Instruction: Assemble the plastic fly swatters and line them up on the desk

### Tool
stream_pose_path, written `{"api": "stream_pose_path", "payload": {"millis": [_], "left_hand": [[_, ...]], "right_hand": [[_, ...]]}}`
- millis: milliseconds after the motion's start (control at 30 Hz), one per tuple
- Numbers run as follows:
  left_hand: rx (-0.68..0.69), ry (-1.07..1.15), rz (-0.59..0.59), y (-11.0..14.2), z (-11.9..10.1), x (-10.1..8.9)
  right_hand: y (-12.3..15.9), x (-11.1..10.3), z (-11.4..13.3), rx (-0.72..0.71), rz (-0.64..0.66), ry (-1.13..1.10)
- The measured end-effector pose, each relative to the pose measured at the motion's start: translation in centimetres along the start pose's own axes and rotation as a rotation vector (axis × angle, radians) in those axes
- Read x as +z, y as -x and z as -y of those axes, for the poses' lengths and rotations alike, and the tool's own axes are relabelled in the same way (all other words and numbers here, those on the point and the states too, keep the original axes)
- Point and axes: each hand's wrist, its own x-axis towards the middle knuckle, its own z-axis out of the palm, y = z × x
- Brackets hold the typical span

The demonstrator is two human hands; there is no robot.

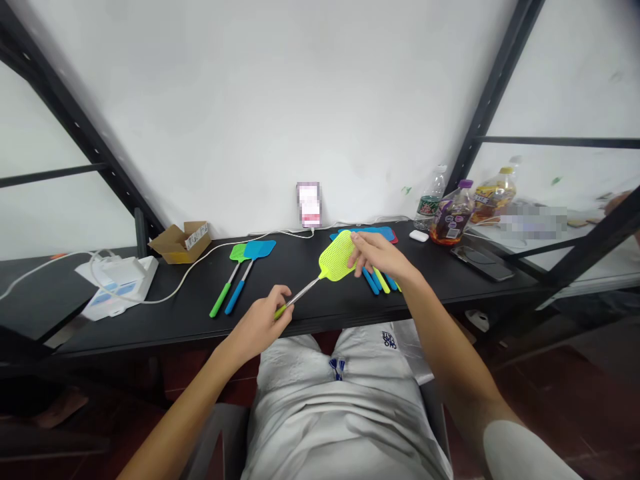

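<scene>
A yellow-green fly swatter [336, 259] is held slantwise above the black desk, its perforated head up and to the right. My left hand [265, 321] is closed around its handle, near the metal rod. At the head's right edge, my right hand [381, 253] grips the plastic with bent fingers; the thumb's hold is partly hidden. On the left lie a green fly swatter [220, 300] and a blue fly swatter [260, 249], their heads overlapping. Behind and under my right hand rests a pile of blue and yellow fly swatters [370, 281], partly covered.
A phone [309, 205] on a cable leans on the wall. Leftward are an open cardboard box [183, 243] and a white power strip [125, 283]. Rightward stand bottles [453, 217], a white earphone case [419, 236] and a dark phone [483, 263]. Black metal posts [493, 93] frame the desk.
</scene>
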Motion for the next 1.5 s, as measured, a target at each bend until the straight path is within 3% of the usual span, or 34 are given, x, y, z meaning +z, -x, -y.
{"api": "stream_pose_path", "payload": {"millis": [133,533,833,1133,1233,1400,1500], "left_hand": [[-0.035,0.159,0.108,0.5,-1.7,-0.4],[-0.117,0.186,-0.028,-0.4,0.4,0.6],[-0.156,0.154,-0.109,-1.1,1.3,1.4],[-0.162,0.182,-0.085,-1.0,1.2,1.3],[-0.135,0.182,-0.066,-1.0,1.2,1.2],[-0.105,0.149,-0.029,-1.0,1.2,1.2],[-0.091,0.113,-0.013,-0.9,1.2,1.3]], "right_hand": [[0.5,1.6,1.0,-0.057,0.114,-0.055],[1.2,2.1,1.4,-0.122,0.366,0.076],[0.5,2.3,0.4,-0.024,0.225,0.131],[-1.3,2.4,-2.7,0.027,0.042,0.52],[-1.7,2.9,-2.8,0.045,0.085,0.395],[-1.9,3.6,-2.4,0.113,0.137,-0.04],[-1.7,3.6,-1.9,0.142,0.128,-0.108]]}}
